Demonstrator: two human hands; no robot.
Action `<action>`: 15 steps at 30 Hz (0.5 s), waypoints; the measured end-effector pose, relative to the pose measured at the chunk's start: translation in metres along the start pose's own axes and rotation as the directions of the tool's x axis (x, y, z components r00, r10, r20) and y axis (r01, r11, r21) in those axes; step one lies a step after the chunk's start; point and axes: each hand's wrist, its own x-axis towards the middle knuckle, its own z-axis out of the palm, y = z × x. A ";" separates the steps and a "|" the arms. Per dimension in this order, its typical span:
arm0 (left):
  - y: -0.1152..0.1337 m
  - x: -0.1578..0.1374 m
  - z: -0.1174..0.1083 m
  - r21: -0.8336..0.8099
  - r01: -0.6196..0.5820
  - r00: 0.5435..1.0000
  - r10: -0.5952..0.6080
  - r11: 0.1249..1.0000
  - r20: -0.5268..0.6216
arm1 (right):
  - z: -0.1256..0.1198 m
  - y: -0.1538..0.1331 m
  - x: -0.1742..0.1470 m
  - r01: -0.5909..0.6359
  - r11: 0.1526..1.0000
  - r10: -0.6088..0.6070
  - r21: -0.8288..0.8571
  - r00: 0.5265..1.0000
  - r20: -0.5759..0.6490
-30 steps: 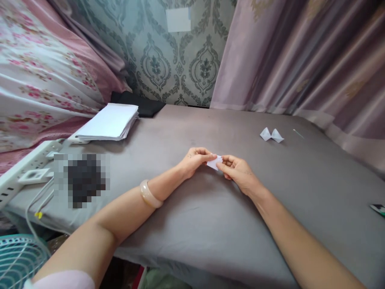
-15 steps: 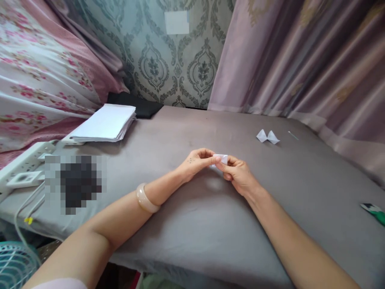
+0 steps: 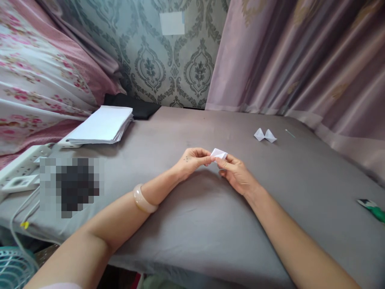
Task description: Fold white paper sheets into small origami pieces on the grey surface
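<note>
A small folded piece of white paper (image 3: 219, 153) is held up between both hands above the grey-covered table (image 3: 180, 224). My left hand (image 3: 194, 161) pinches its left edge between thumb and fingers. On the right side, my right hand (image 3: 236, 168) grips the paper, its thumb pressed on the near face. The fingers behind the paper are partly hidden. Farther back to the right lies a folded white paper shape with two pointed wings (image 3: 265, 135).
At the back left, a stack of white paper (image 3: 100, 125) lies near a black flat item (image 3: 135, 106). A white power strip (image 3: 25, 160) with cables runs along the left edge. A thin white stick (image 3: 290, 133) and a green object (image 3: 373, 209) lie to the right.
The paper has been tilted and turned in my fingers, so more of its folded face shows. Both hands still hold it. The view has shifted slightly.
</note>
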 end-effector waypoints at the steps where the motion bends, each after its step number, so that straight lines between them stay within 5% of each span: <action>1: 0.000 0.001 -0.002 0.039 -0.003 1.000 0.004 0.999 -0.004 | -0.003 -0.002 0.000 0.063 0.992 -0.064 -0.108 0.998 -0.011; 3: -0.001 0.002 -0.005 0.137 -0.023 1.000 0.023 0.990 0.002 | -0.009 -0.004 0.001 0.206 0.920 -0.230 -0.335 0.973 -0.033; 6: -0.004 0.002 -0.008 0.421 -0.158 0.987 0.150 0.893 0.052 | -0.015 -0.004 0.002 0.367 0.705 -0.438 -0.607 0.898 0.036; 8: -0.006 0.002 -0.010 0.623 -0.323 0.941 0.312 0.712 0.131 | -0.019 -0.002 0.002 0.428 0.529 -0.508 -0.733 0.851 0.130; 11: -0.009 0.001 -0.013 0.744 -0.561 0.788 0.511 0.364 0.344 | -0.021 0.002 0.000 0.452 0.206 -0.564 -0.868 0.780 0.272; 13: -0.009 0.002 -0.015 0.762 -0.629 0.697 0.546 0.154 0.465 | -0.021 0.005 0.000 0.439 -0.018 -0.582 -0.898 0.726 0.367; 15: -0.010 0.003 -0.017 0.786 -0.618 0.663 0.525 -0.019 0.534 | -0.019 0.008 0.003 0.409 -0.209 -0.570 -0.888 0.687 0.451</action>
